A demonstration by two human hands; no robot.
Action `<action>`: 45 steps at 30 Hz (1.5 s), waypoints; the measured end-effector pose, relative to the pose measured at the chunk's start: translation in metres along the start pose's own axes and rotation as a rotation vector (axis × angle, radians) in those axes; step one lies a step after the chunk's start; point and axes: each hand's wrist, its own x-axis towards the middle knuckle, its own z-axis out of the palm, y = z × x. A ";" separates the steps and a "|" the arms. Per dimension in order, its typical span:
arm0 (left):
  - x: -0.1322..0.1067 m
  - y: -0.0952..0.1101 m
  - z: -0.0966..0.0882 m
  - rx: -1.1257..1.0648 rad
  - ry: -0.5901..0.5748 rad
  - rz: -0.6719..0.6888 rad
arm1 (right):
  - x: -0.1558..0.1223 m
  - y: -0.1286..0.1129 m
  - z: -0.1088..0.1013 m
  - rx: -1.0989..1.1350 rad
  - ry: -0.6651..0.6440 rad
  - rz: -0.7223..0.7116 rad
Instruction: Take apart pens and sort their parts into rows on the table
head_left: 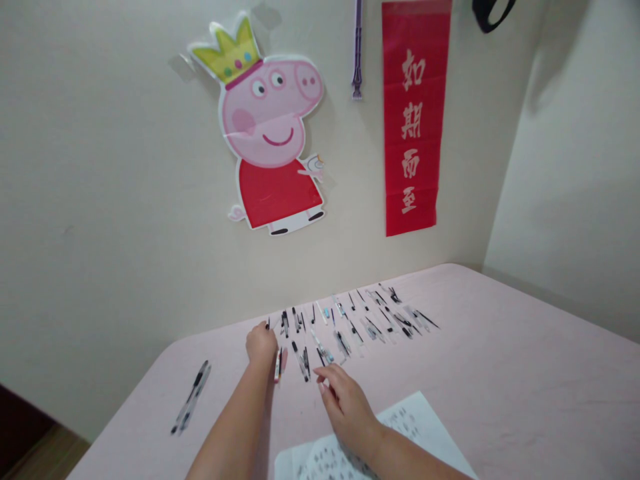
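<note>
Pen parts (343,344) lie in rows on the pink surface (500,373). At their left end, the left hand (261,343) hides its fingers' hold; the right hand (347,403) curls slightly parted, seemingly empty fingers.

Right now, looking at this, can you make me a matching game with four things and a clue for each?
1. left hand
2. right hand
3. pig cutout
4. red banner

A. has pale writing
B. nearer the white paper
C. wears a yellow crown
D. at the left end of the pen rows

Pairs: 1-D, 2-B, 3-C, 4-A
</note>
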 end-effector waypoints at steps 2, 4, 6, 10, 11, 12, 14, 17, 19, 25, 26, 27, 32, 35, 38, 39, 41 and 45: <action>0.002 -0.001 0.002 -0.017 0.019 0.003 | 0.000 -0.001 0.000 0.001 0.000 -0.001; 0.005 -0.001 0.004 -0.033 0.029 0.001 | 0.000 -0.001 -0.001 0.000 -0.003 0.000; 0.008 -0.003 0.006 -0.045 0.034 -0.004 | 0.001 -0.001 -0.001 -0.001 -0.004 0.002; 0.012 -0.005 0.012 -0.056 0.047 -0.019 | 0.002 0.000 -0.001 0.000 -0.011 0.005; 0.012 -0.006 0.013 -0.056 0.052 -0.024 | 0.002 0.001 0.000 0.000 -0.014 0.007; 0.012 -0.006 0.014 -0.056 0.057 -0.028 | 0.001 0.001 0.000 0.001 -0.017 0.010; 0.012 -0.006 0.014 -0.056 0.065 -0.030 | 0.001 0.002 0.000 0.002 -0.019 0.014; 0.010 -0.004 0.013 -0.057 0.076 -0.022 | 0.000 0.002 0.000 -0.001 -0.023 0.021; 0.009 -0.003 0.012 -0.059 0.084 -0.016 | 0.000 0.001 0.000 0.000 -0.028 0.027; 0.008 -0.004 0.011 -0.068 0.080 -0.028 | 0.001 -0.001 -0.001 0.014 -0.029 0.038; 0.008 -0.005 0.011 -0.072 0.078 -0.032 | 0.001 -0.001 -0.001 0.016 -0.028 0.036; 0.008 -0.005 0.011 -0.077 0.076 -0.036 | 0.001 -0.001 -0.001 0.017 -0.027 0.034; 0.009 -0.005 0.010 -0.120 0.077 -0.048 | 0.001 0.000 -0.001 0.019 -0.027 0.037; 0.007 -0.004 0.009 -0.165 0.088 -0.048 | 0.001 -0.001 -0.001 0.018 -0.027 0.046; 0.002 -0.003 0.003 -0.232 0.121 -0.049 | 0.002 -0.001 -0.002 0.014 -0.027 0.046; -0.001 -0.002 -0.001 -0.260 0.139 -0.047 | 0.002 -0.002 -0.002 0.013 -0.031 0.044; -0.011 -0.002 -0.011 -0.323 0.177 -0.030 | 0.002 -0.002 -0.002 0.003 -0.046 0.044; -0.051 -0.002 -0.031 -0.472 0.197 0.073 | 0.000 -0.001 -0.001 -0.040 -0.110 0.072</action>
